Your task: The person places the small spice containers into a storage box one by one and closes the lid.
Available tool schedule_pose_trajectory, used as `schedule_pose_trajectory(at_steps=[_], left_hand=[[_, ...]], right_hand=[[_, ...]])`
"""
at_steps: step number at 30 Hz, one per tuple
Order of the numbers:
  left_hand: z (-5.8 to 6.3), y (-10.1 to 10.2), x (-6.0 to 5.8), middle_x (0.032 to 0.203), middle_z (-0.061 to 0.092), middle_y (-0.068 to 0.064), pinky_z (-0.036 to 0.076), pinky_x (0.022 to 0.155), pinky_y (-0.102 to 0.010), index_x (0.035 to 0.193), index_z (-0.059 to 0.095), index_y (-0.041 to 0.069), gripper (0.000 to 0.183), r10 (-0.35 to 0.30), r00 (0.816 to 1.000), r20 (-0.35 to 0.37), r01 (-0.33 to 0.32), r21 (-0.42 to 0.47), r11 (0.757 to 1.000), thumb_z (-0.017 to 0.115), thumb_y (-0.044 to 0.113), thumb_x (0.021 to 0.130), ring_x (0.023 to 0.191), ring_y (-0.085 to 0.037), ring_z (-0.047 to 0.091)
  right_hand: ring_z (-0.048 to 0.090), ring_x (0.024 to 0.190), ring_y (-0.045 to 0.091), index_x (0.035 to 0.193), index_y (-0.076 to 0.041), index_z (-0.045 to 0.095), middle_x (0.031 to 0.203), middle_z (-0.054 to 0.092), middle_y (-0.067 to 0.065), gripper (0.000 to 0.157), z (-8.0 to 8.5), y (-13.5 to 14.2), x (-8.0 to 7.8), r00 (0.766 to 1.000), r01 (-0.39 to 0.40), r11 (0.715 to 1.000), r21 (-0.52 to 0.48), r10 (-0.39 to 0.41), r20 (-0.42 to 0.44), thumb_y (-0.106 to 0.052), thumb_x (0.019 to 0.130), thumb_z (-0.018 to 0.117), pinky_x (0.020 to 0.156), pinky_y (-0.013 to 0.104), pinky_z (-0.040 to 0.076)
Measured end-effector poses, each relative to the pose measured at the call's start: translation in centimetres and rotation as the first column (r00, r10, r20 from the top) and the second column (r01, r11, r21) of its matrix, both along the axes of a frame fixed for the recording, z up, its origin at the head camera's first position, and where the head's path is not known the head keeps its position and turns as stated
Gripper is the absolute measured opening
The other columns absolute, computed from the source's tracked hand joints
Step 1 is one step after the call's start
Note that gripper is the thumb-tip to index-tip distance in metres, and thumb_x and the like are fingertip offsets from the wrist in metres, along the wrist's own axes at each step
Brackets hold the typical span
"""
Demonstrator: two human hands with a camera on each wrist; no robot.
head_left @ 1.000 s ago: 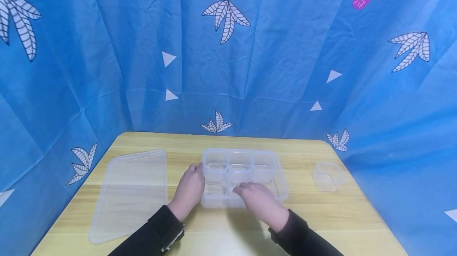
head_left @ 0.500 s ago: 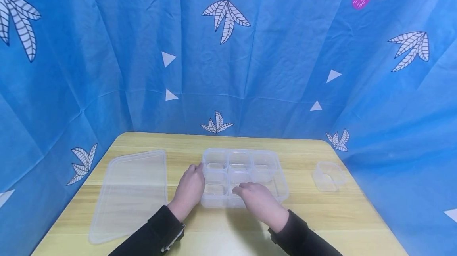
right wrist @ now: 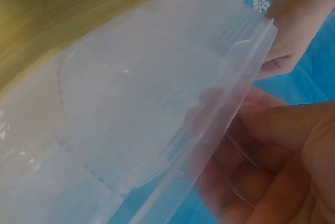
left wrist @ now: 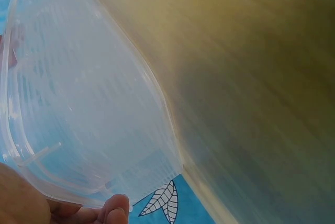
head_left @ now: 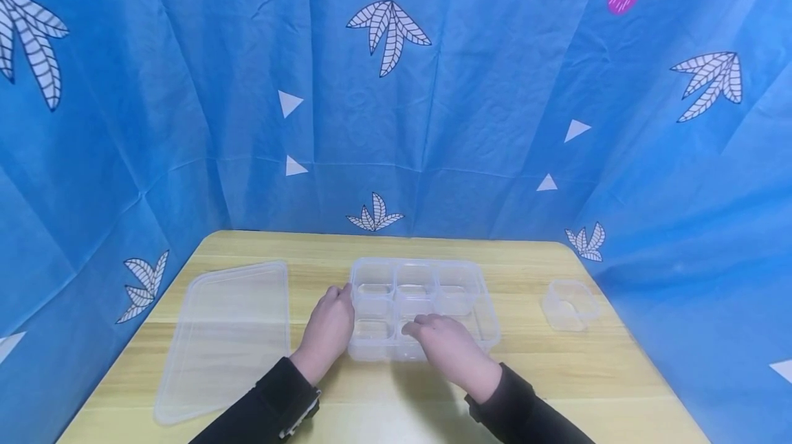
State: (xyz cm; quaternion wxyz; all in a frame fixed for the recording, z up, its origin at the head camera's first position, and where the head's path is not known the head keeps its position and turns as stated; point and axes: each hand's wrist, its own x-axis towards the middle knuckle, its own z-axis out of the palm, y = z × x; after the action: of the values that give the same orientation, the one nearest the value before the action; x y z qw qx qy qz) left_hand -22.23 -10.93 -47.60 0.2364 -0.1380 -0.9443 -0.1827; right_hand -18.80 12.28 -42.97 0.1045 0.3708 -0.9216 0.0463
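Observation:
A clear plastic box (head_left: 493, 326) lies in the middle of the table, with several small clear containers set inside in two rows. Its front right space shows no container. My left hand (head_left: 328, 328) grips the box at its left wall; in the left wrist view its fingertips curl at the box's edge. My right hand (head_left: 450, 351) reaches over the front wall and pinches the front middle small container (head_left: 413, 306). Through the translucent wall (right wrist: 141, 93), the right wrist view shows curled fingers (right wrist: 209, 111). The exact contact of those fingertips is blurred.
A flat translucent lid (head_left: 229, 341) lies on the left of the wooden table (head_left: 526, 396). Near the right edge stands another small clear container (head_left: 564, 324). A blue patterned curtain (head_left: 396, 121) encloses the back and sides.

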Motion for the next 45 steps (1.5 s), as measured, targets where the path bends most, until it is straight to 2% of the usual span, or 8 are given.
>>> schedule_pose_trajectory(at_steps=[7,11,16,22,26,34,45], left_hand=[[0.1,0.0,0.1,0.093,0.064,-0.024,0.056,0.063,-0.032,0.12,0.06,-0.019,0.031,-0.003,1.0,-0.023,0.003,-0.009,1.0,0.057,-0.005,0.093,0.071,-0.024,0.061],[0.1,0.0,0.1,0.092,0.064,-0.024,0.056,0.062,-0.032,0.119,0.061,-0.02,0.03,-0.006,0.999,-0.035,0.006,-0.01,1.0,0.057,-0.006,0.092,0.071,-0.024,0.061],[0.1,0.1,0.1,0.092,0.064,-0.024,0.056,0.062,-0.032,0.119,0.061,-0.02,0.03,-0.005,0.999,-0.035,0.005,-0.014,1.0,0.057,-0.006,0.093,0.071,-0.024,0.061],[0.0,0.0,0.1,0.09,0.064,-0.024,0.056,0.062,-0.032,0.118,0.061,-0.02,0.03,-0.008,0.999,-0.043,0.007,-0.019,1.0,0.057,-0.006,0.092,0.071,-0.024,0.06],[-0.1,0.0,0.1,0.09,0.064,-0.024,0.055,0.061,-0.031,0.117,0.061,-0.021,0.029,-0.015,0.998,-0.053,0.013,-0.023,1.0,0.056,-0.007,0.091,0.07,-0.024,0.06],[0.0,-0.1,0.0,0.09,0.064,-0.025,0.056,0.06,-0.031,0.117,0.061,-0.021,0.029,-0.018,0.997,-0.072,0.015,-0.04,0.999,0.056,-0.009,0.091,0.07,-0.025,0.062],[0.0,-0.1,0.0,0.089,0.065,-0.025,0.055,0.061,-0.029,0.114,0.062,-0.021,0.029,-0.03,0.994,-0.109,0.02,-0.086,0.996,0.059,-0.012,0.087,0.073,-0.025,0.062]], right_hand=[[0.067,0.086,0.018,0.112,-0.012,0.073,0.097,0.069,0.001,0.045,0.8,0.1,0.0,1.0,-0.006,1.0,-0.014,0.006,-0.01,0.017,0.079,0.061,0.076,0.029,0.057],[0.067,0.085,0.019,0.111,-0.011,0.073,0.095,0.069,0.001,0.041,1.1,0.3,0.0,1.0,-0.005,1.0,-0.027,0.004,-0.023,0.015,0.081,0.061,0.074,0.028,0.057],[0.066,0.08,0.018,0.108,-0.01,0.074,0.092,0.069,0.001,0.036,1.4,0.6,-0.1,0.996,-0.025,0.999,-0.032,0.022,-0.09,0.013,0.082,0.063,0.07,0.027,0.057],[0.066,0.081,0.019,0.105,-0.009,0.074,0.091,0.07,0.003,0.023,2.0,1.2,-0.4,0.991,-0.022,0.998,-0.054,0.015,-0.131,0.003,0.087,0.069,0.071,0.03,0.057],[0.066,0.081,0.019,0.104,-0.009,0.074,0.091,0.07,0.003,0.021,2.4,1.7,-0.5,0.99,-0.017,0.998,-0.068,0.007,-0.144,0.001,0.085,0.072,0.072,0.031,0.058],[0.068,0.085,0.021,0.104,-0.007,0.073,0.095,0.071,0.004,0.022,3.2,2.6,-0.6,0.988,0.006,0.996,-0.092,-0.02,-0.155,-0.001,0.083,0.077,0.077,0.034,0.058],[0.068,0.091,0.023,0.106,-0.007,0.073,0.097,0.07,0.004,0.024,3.6,4.1,-1.0,0.99,0.072,0.989,-0.133,-0.087,-0.109,-0.001,0.083,0.077,0.079,0.037,0.058]])
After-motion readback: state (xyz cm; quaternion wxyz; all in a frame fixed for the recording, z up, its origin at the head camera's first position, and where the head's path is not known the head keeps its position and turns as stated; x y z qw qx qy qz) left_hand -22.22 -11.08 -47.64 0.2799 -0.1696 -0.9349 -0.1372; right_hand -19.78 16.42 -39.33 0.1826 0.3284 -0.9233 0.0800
